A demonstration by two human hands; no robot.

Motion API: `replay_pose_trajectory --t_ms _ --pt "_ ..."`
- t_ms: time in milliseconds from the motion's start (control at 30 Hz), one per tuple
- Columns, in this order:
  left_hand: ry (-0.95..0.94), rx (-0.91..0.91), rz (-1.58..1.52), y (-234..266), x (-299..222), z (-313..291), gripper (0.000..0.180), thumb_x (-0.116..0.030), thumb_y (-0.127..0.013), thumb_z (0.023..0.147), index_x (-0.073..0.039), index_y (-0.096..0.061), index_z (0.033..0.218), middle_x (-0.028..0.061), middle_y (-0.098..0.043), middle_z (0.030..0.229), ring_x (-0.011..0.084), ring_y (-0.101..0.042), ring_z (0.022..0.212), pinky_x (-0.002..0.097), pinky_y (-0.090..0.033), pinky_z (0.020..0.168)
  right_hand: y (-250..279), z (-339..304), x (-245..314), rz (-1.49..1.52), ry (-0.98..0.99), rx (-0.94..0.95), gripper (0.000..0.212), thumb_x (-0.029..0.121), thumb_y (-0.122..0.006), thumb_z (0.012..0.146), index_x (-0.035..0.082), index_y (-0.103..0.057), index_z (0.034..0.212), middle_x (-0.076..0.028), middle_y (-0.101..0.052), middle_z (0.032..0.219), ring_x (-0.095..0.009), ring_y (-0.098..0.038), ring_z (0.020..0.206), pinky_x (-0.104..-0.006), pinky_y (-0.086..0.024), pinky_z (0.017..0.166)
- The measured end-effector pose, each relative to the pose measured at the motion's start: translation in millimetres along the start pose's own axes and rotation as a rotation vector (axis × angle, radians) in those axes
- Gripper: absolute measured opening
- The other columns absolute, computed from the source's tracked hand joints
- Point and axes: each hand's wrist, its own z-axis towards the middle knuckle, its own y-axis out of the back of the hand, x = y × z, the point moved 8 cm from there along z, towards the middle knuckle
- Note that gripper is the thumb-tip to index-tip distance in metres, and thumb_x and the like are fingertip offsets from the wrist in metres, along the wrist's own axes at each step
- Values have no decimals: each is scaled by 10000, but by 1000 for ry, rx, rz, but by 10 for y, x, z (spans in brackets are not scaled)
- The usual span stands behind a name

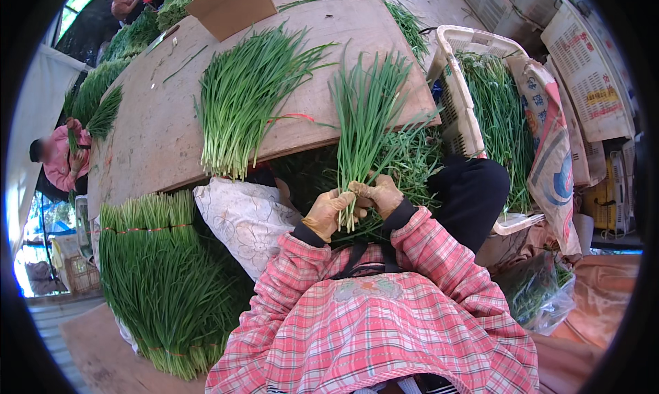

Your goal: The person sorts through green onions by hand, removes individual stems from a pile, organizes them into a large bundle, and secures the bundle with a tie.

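Both my hands wear yellowish gloves and meet at the pale lower stems of a bunch of garlic chives (367, 112), held upright before me with its leaves fanning out over the table edge. My left hand (329, 214) is closed round the stem ends from the left. From the right, my right hand (382, 195) pinches at the same stems; some of its fingers are hidden. A larger loose pile of garlic chives (250, 92) lies on the wooden table (161, 126), stems toward me. A thin red strip (296, 116) lies beside that pile.
Tied chive bundles (151, 263) are stacked at my left. Loose leaves (412, 157) heap under the table edge. On the right stands a white crate (451, 116) of chives with a sack (549, 136) over its side. A cardboard box (233, 11) sits at the back. A co-worker (63, 162) holds chives far left.
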Motion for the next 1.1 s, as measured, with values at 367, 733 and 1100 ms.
replay_pose_trajectory --t_ms 367,733,1100 --pt "-109 -57 52 64 -2 -11 282 -320 -557 881 -40 -558 919 0 -491 608 86 -410 434 216 -318 394 117 -70 130 -414 -27 -46 396 287 -657 824 -53 -577 1010 -76 -630 875 -137 -579 747 -269 -480 692" --pt "-36 -70 -12 154 107 -27 523 -430 -451 914 54 -522 1097 -37 -375 531 56 -273 370 220 -223 355 662 292 939 -270 206 -460 231 215 -611 842 -16 -615 838 -42 -605 655 -81 -507 501 -208 -406 477" --pt "-64 -68 -58 299 109 -8 514 -423 -452 913 62 -538 1061 -35 -376 531 58 -265 365 224 -213 354 717 66 1135 -572 588 -515 150 129 -594 847 -11 -633 808 -28 -606 670 -81 -527 609 -240 -426 563"
